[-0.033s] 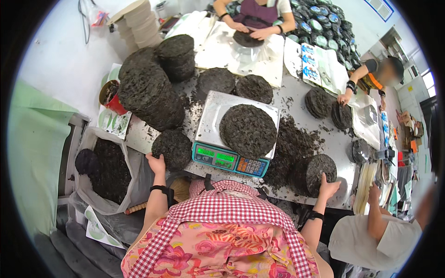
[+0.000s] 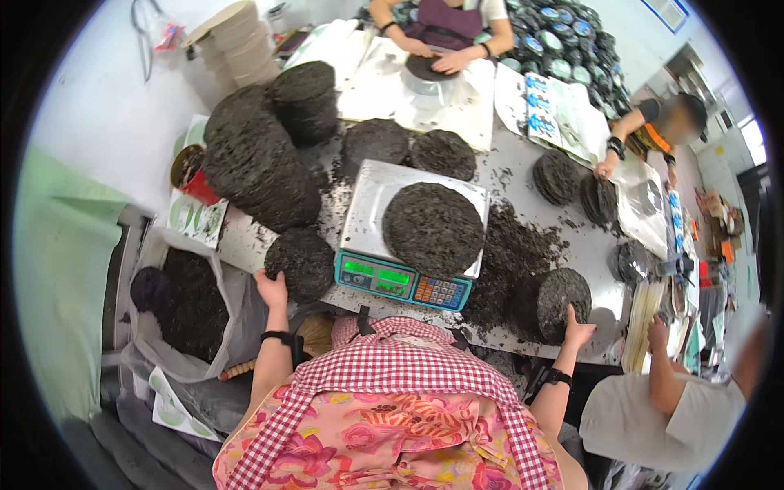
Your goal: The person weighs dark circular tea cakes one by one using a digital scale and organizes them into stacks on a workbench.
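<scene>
At the worktop's (image 2: 603,287) near edge, my left hand (image 2: 271,288) pinches a dark disc (image 2: 300,261) by its rim; my right hand (image 2: 578,331) touches a disc stack (image 2: 559,298), grip hidden; squeezing hard could crumble either

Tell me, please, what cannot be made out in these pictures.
In the head view:
Middle of the scale pan: covered by the dark disc.
Far face of the disc at the left hand: hidden by its near face.
Head of the purple-aproned co-worker: cut off by the upper edge.
Loose bits: too small to count.
</scene>
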{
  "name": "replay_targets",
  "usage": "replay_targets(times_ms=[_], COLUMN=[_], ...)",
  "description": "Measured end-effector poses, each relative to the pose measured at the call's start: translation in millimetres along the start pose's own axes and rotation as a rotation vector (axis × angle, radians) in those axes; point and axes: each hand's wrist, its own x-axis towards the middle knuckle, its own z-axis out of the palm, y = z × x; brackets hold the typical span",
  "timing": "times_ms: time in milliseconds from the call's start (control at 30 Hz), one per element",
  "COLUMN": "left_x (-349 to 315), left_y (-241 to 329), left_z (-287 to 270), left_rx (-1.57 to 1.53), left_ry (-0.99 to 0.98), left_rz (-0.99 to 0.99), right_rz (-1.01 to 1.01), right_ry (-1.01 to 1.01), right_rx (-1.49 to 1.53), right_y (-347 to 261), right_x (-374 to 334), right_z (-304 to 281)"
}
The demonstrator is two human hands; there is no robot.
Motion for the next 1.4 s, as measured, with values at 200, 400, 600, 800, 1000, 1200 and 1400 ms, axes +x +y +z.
replay_targets(times_ms=[200,400,600,800,1000,1200,1400], left_x=[-39.5,-97.9,-89.3,-2.5,14.3,-13.8,-12.1], left_y=[121.2,245.8,227.9,83.3,-87.5,-22.7,-25.6], left_z=[-60.7,-19.7,-15.3,4.6,53.8,38.7,42.4], left_rx=[-0.659,-0.549,-0.532,-0.191,-0.382,0.112,0.223], left_ry=[-0.140,-0.432,-0.535,-0.166,-0.397,-0.165,-0.041], left_rz=[0.474,1.330,1.311,0.525,-0.149,-0.266,-0.033], right_rz=[-0.159,0.039,0.038,-0.684,-0.663,-0.563,-1.068], right_ry=[0.057,-0.136,-0.743,-0.337,-0.017,-0.230,-0.389], right_rx=[0.100,0.842,1.293,0.746,-0.206,-0.186,0.516], right_y=[27.7,4.0,-116.4,-123.0,3.8,-41.7,-163.9], right_x=[8.5,22.0,-94.6,-125.6,-52.8,-49.1,-150.4], right_z=[16.5,-12.3,5.3,23.2,37.9,11.1,16.1])
